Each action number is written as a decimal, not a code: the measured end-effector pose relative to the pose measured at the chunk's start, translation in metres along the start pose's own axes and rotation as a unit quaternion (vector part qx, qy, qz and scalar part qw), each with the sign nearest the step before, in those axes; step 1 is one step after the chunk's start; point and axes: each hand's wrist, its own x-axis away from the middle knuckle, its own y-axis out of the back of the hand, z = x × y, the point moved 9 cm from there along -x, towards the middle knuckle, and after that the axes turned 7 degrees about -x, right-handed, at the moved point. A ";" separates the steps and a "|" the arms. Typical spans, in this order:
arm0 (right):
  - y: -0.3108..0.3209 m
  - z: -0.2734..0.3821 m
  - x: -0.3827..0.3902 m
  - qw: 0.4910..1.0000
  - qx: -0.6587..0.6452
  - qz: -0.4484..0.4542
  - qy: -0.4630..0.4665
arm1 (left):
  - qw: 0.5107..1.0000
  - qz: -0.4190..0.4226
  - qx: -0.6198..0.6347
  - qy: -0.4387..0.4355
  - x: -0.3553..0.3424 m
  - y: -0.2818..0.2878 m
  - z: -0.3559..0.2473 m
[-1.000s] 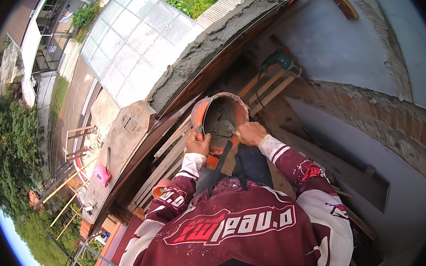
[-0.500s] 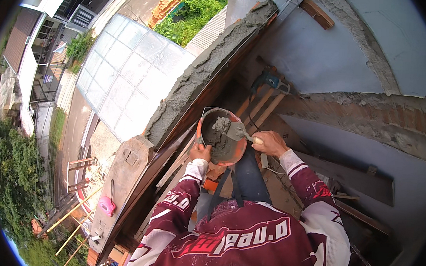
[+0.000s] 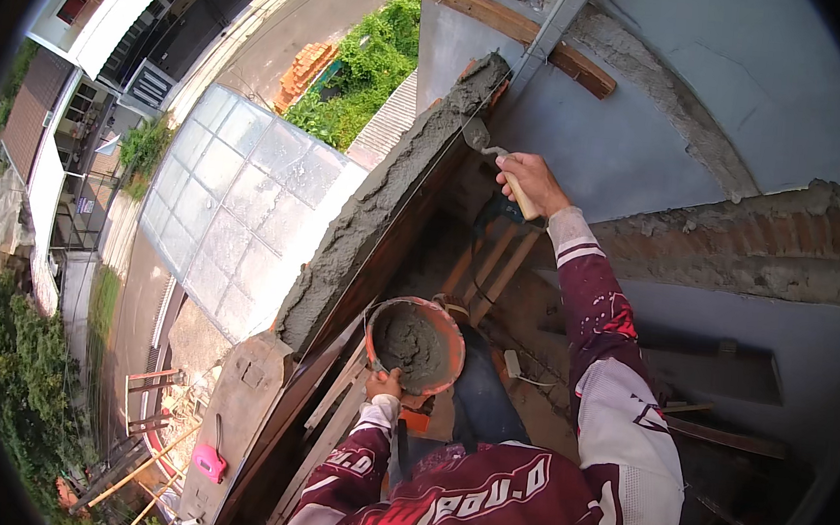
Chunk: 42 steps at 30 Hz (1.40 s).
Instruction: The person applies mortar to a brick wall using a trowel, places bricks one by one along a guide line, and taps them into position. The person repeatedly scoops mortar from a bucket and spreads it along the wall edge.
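My right hand (image 3: pixel 535 185) is closed round the wooden handle of a trowel (image 3: pixel 517 197). The blade touches the wet mortar near the far end of the wall top (image 3: pixel 386 193), beside a taut string line. My left hand (image 3: pixel 384 384) grips the near rim of an orange bucket (image 3: pixel 456 349), which is tilted slightly toward me. Grey mortar (image 3: pixel 413 349) lies inside the bucket. The mortar on the wall top runs as a rough strip from a wooden board (image 3: pixel 258 383) up to a metal bar at the far end.
A pink tape measure (image 3: pixel 210 461) lies on the board at left. Beyond the wall's outer side is a drop to a glazed roof (image 3: pixel 238 199) and a street. A power tool (image 3: pixel 501 215) rests by timber pieces below. A wooden beam (image 3: pixel 578 70) and blue-grey walls stand at right.
My right hand has moved the trowel from inside the bucket up to the far end of the mortar strip. The bucket, held in my left hand, appears lower in the view.
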 end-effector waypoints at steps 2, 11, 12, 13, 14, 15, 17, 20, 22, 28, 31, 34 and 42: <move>-0.010 -0.007 -0.031 0.975 -0.214 0.036 -0.051 | 0.999 0.023 0.034 0.010 0.014 0.009 0.003; 0.008 0.019 -0.023 0.990 0.115 -0.080 0.009 | 0.995 -0.006 -0.016 0.096 0.051 0.044 0.080; 0.012 0.042 -0.018 0.957 0.254 -0.124 0.061 | 0.993 -0.008 -0.025 0.116 0.054 0.047 0.088; 0.011 0.066 -0.013 0.901 0.386 -0.165 0.111 | 0.990 -0.009 -0.034 0.136 0.056 0.051 0.096; 0.007 0.090 -0.004 0.822 0.509 -0.201 0.158 | 0.987 -0.010 -0.043 0.155 0.059 0.054 0.106; -0.006 0.109 0.005 0.803 0.542 -0.162 0.189 | 0.989 -0.057 -0.044 0.129 0.055 0.058 0.116; -0.008 0.108 0.000 0.757 0.604 -0.143 0.203 | 0.986 -0.047 -0.017 0.162 0.060 0.057 0.135; -0.023 0.114 -0.015 0.711 0.650 -0.126 0.237 | 0.986 -0.095 -0.017 0.138 0.044 0.054 0.206; -0.008 0.107 -0.031 0.697 0.661 -0.158 0.227 | 0.986 -0.044 -0.038 0.153 0.038 0.052 0.207; 0.030 0.104 -0.086 0.739 0.611 -0.240 0.148 | 0.983 -0.081 -0.081 0.147 0.037 0.067 0.211; 0.029 0.104 -0.097 0.782 0.572 -0.228 0.091 | 0.989 -0.053 -0.075 0.113 0.040 0.068 0.194; 0.026 0.100 -0.098 0.828 0.499 -0.250 0.047 | 0.956 -0.091 0.126 0.249 0.058 0.063 0.181; 0.026 0.082 -0.114 0.963 0.124 -0.239 0.003 | 0.966 -0.077 0.114 0.217 0.054 0.050 0.162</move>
